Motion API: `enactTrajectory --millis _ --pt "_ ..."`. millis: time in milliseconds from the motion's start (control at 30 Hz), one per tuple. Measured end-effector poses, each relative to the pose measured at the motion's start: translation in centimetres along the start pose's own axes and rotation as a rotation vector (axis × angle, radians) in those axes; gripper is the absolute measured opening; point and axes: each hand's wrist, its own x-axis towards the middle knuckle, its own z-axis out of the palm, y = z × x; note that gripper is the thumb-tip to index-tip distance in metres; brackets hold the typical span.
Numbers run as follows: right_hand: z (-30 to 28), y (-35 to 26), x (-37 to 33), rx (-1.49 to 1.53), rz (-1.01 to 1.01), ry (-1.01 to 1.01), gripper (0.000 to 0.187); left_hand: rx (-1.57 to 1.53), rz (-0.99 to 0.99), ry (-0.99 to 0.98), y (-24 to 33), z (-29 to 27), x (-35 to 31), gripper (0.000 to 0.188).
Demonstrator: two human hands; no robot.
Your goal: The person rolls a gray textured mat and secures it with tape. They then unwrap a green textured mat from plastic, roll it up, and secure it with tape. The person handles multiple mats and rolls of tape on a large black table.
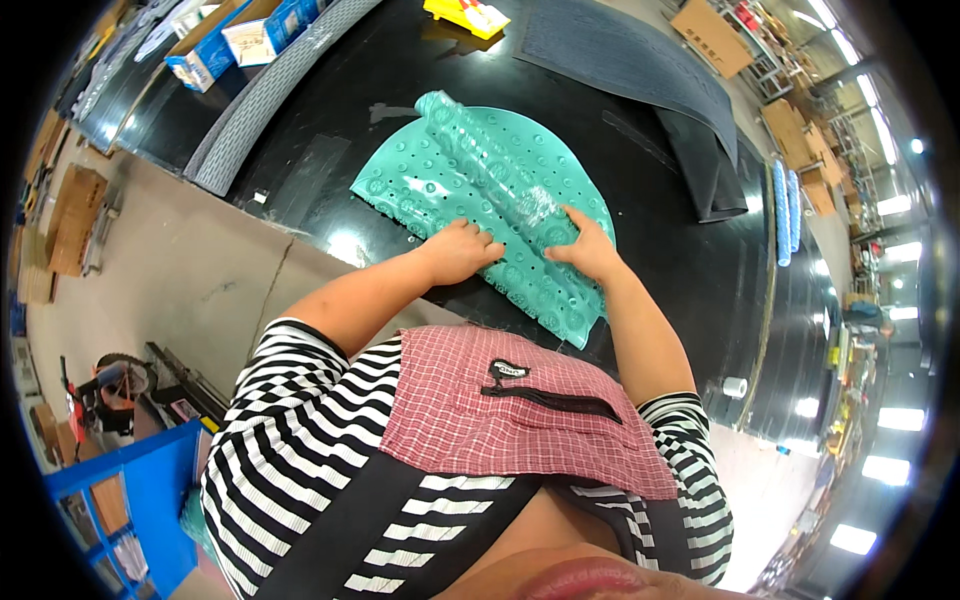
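Observation:
A teal bath mat (540, 140) with a rounded far edge, bumps and small holes lies on the black tabletop in front of me. Across its middle runs a shiny, see-through roll (470, 150); whether it is part of the mat or separate plastic I cannot tell. My left hand (462, 252) is at the mat's near edge, fingers bent and closed on it. On the right side, my right hand (592, 248) grips the mat by the roll's near end, thumb and forefinger spread around it. The other fingers of that hand are mostly hidden.
A yellow object (468, 15) stands at the table's far side. Grey matting (630, 55) lies at the far right, and a grey patterned roll (265, 110) at the left. Blue boxes (205, 60) stand beyond that roll. Near the right edge is a small white roll (735, 387).

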Motion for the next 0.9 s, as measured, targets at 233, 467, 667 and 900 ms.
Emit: enactTrajectory --millis 233,467,667,900 --pt "-6.4 -4.5 -0.2 -0.007 0.057 0.245 0.088 0.081 -0.011 0.142 -2.1 -1.8 5.9 0.025" --pt "-7.4 3.1 0.0 0.36 0.184 0.009 0.078 -0.071 0.013 -0.222 -0.6 -0.5 4.1 0.041" --pt "-5.1 3.5 7.6 -0.024 -0.058 -0.193 0.091 -0.127 -0.06 -0.165 -0.6 -0.2 3.1 0.053" --pt "-8.7 11.7 18.9 -0.211 -0.066 -0.237 0.099 -0.13 -0.093 -0.158 0.4 0.0 3.9 0.042"
